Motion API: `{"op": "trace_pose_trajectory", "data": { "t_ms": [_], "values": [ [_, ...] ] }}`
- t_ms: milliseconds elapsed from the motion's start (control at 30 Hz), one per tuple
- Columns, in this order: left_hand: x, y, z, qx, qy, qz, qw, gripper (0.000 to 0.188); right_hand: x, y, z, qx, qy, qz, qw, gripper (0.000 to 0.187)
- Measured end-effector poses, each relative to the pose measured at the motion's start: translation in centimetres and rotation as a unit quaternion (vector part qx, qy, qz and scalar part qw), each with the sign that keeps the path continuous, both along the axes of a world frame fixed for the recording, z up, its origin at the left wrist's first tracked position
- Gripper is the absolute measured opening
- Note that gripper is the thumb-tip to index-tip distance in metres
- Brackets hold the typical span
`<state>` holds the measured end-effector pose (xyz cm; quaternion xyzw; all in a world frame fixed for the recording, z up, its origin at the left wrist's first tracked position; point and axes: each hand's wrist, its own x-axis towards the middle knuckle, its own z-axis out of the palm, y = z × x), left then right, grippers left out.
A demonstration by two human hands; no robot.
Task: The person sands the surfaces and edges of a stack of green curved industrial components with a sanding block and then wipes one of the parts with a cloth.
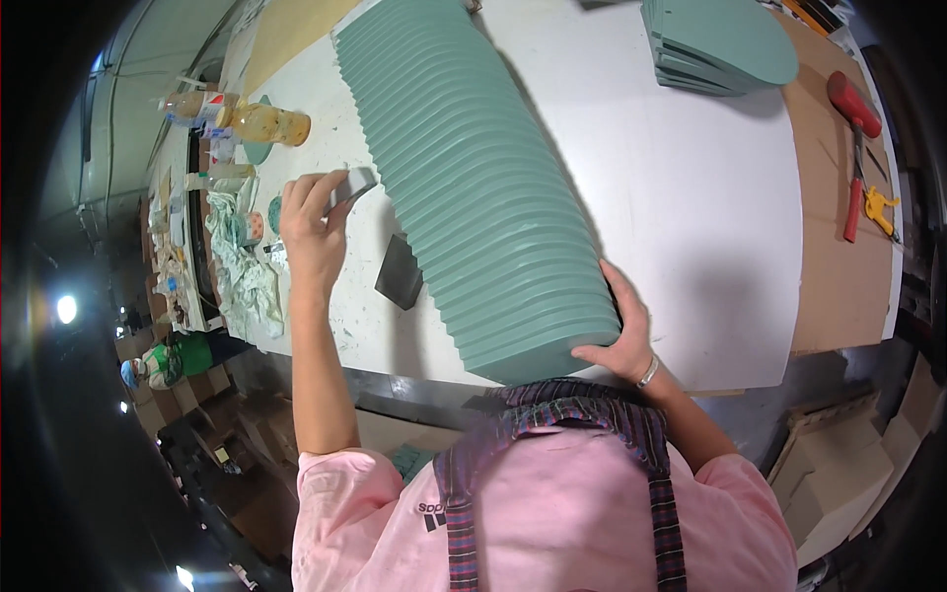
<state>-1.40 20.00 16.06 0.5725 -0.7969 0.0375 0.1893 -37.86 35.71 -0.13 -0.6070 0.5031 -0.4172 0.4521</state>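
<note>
A long row of green rounded panels [483, 187] stretches across the white table, the panels leaning against one another with stepped edges on the left. My left hand [312, 222] is closed around a small grey block [351, 185], close to the row's left side and apart from it. At the near right corner my right hand [628, 329] rests against the panels. Its thumb lies on the end face and its fingers stretch along the right side, spread apart. Beside the row's left edge lies a flat dark grey piece [400, 272].
Drink bottles [266, 123] and crumpled cloths [242, 271] lie at the left. More green panels [725, 44] are stacked at the far right. A red mallet [854, 148] and a yellow air gun [879, 209] lie on brown board [829, 296]. Cardboard boxes [838, 454] stand below.
</note>
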Motion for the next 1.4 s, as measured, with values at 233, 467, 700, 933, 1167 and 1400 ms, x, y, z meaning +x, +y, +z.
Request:
{"op": "trace_pose_trajectory", "data": {
  "t_ms": [233, 467, 700, 933, 1167, 1400],
  "values": [
    [-3.2, -0.5, -0.1, 0.047, 0.037, -0.014, 0.998, 0.039, -0.2, 0.2, -0.7, -0.003, -0.018, -0.011, 1.0, 0.115],
    [-2.4, 1.0, 0.3, 0.027, 0.07, 0.021, 0.997, 0.039, -0.2, 0.1, -0.2, -0.005, -0.009, -0.008, 1.0, 0.115],
    [-0.3, 2.0, -0.1, 0.041, 0.004, 0.037, 0.998, 0.041, -0.2, 0.1, -0.5, -0.002, -0.01, -0.008, 1.0, 0.116],
    [-4.0, 1.1, -0.5, 0.007, 0.035, -0.014, 0.999, 0.043, -0.1, 0.3, -0.8, 0.003, -0.022, -0.012, 1.0, 0.115],
    [-1.3, 1.9, -1.0, -0.007, 0.052, 0.041, 0.998, 0.039, 0.1, 0.2, -0.5, -0.007, -0.011, -0.012, 1.0, 0.116],
    [-1.4, 0.7, -2.2, -0.026, 0.064, 0.042, 0.997, 0.038, -0.1, 0.2, -0.6, -0.001, -0.008, -0.016, 1.0, 0.115]
  ]
}}
